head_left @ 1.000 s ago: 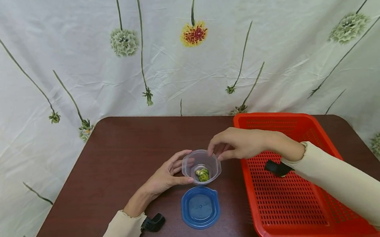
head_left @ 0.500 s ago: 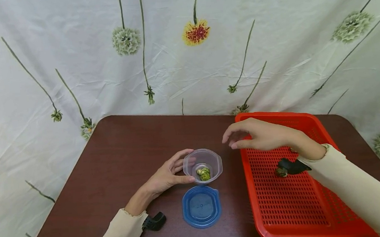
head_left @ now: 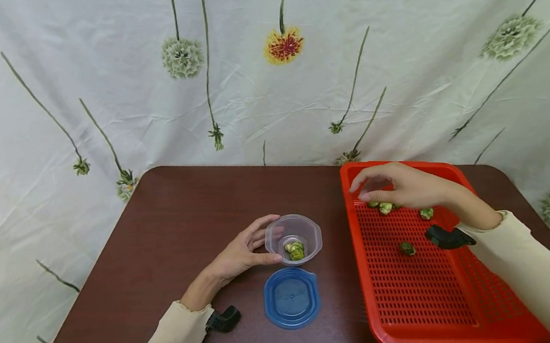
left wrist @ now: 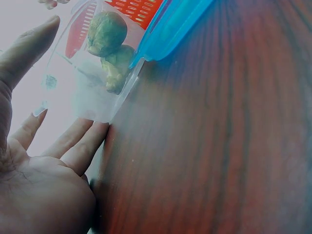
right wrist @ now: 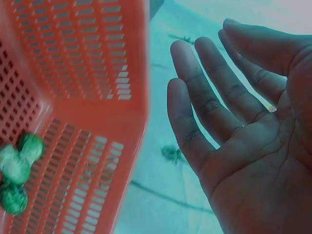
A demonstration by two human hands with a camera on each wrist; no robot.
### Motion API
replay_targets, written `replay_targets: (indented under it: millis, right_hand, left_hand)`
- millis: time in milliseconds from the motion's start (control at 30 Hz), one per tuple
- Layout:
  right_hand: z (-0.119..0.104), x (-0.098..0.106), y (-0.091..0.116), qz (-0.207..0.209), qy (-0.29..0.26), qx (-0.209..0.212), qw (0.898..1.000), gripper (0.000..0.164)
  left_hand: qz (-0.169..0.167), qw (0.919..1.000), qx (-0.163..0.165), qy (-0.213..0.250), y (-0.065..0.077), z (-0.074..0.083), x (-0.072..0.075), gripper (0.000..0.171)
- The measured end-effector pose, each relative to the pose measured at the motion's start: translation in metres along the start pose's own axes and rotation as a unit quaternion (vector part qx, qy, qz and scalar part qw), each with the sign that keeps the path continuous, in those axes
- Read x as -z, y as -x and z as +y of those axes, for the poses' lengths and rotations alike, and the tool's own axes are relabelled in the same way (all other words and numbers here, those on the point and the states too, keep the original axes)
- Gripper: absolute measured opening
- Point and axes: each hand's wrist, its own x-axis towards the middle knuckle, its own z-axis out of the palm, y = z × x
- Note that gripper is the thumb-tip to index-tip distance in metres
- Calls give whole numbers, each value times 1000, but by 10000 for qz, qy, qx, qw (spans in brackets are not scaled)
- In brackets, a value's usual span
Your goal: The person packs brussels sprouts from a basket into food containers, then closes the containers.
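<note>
My left hand (head_left: 236, 256) holds a small clear plastic container (head_left: 306, 229) from its left side, thumb at the near rim and fingers round the far side. The container leans on its base with its mouth up. Two Brussels sprouts (left wrist: 107, 33) lie in it, plain in the left wrist view. Over the back left of a red basket (head_left: 370, 295) hovers my right hand (head_left: 397, 186), fingers loosely bent and nothing in it. The right wrist view shows that bare palm (right wrist: 253, 141) beside the basket wall. Several Brussels sprouts (head_left: 385, 208) lie in the basket below, partly hidden by the hand.
A blue lid (head_left: 291, 298) lies flat on the dark wooden table (head_left: 217, 200), just in front of the container. More single sprouts (head_left: 406, 248) sit in the basket's middle. Behind the table hangs a white flowered cloth (head_left: 247, 101).
My right hand has moved from the container's rim rightward to over the basket, uncovering sprouts there. The left hand and the container have stayed in place.
</note>
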Motion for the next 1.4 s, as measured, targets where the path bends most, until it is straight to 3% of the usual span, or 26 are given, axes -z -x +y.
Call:
replay_targets:
  millis: [333,900,1400]
  right_hand:
    - [20,4,13,204,266,-144,9993,18]
    - [49,5,20,329,86,-626,9975,22]
    - [81,-9,17,389,426,-907,9942,23]
  left_hand:
    - [23,10000,-18,-82,1,0,0,85]
    - [14,9998,-61,-204,2,0,-1,84]
    - [-43,9996,-138,-231,2,1,-2,85]
